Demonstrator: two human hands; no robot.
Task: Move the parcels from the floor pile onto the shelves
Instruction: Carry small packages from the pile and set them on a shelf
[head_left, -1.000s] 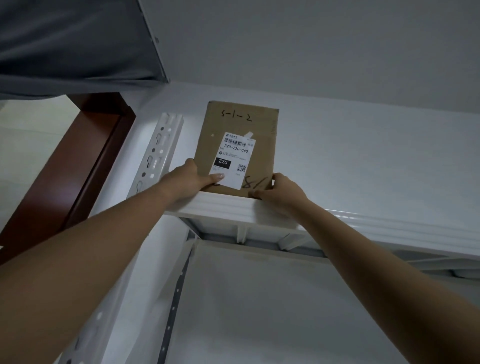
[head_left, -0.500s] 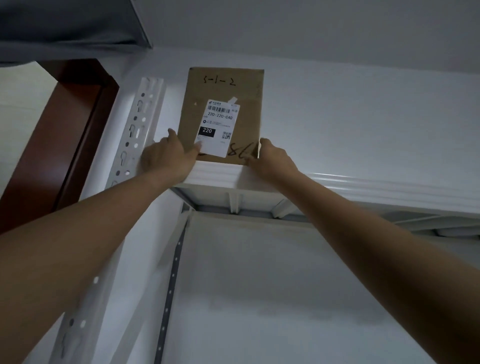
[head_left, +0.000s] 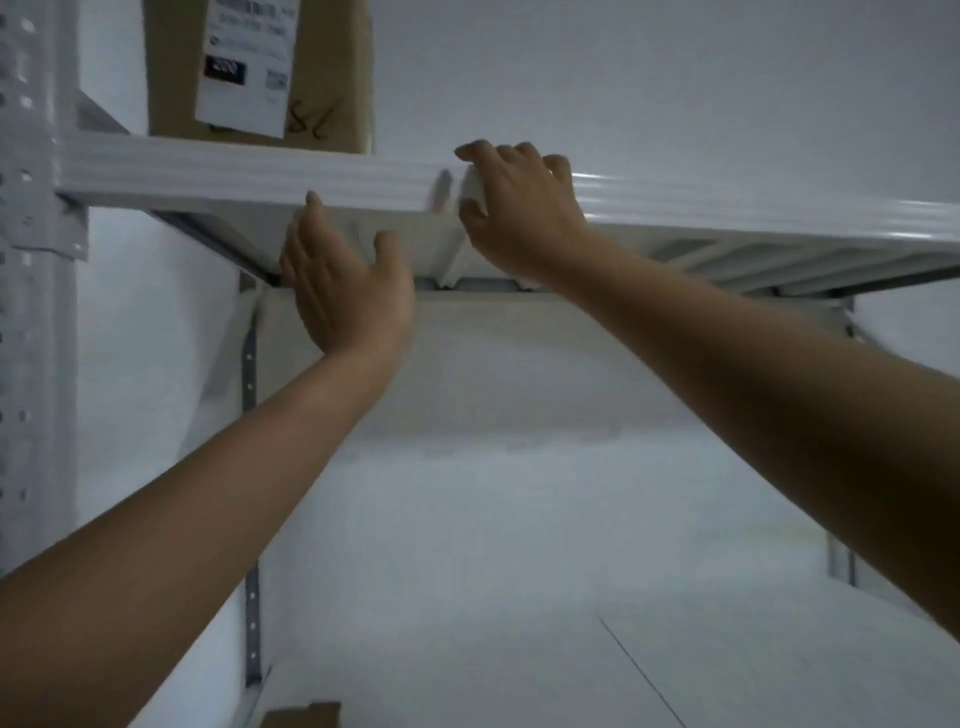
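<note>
Only the person's two arms were in view. The left hand (head_left: 348, 291) and the right hand (head_left: 519, 213) were bare, with nothing worn on them. The left forearm (head_left: 208, 493) and the right forearm (head_left: 753, 389) were bare as well, right to the edges of the view. Both forearms were smooth and slim, broadening toward the elbow. A short, plain nail showed on one left fingertip (head_left: 311, 198). Blur softened the right knuckles.

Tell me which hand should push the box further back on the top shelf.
Left, probably. The left hand is open and free, close below the box; the right hand sits at the shelf edge, farther to the side.
</note>
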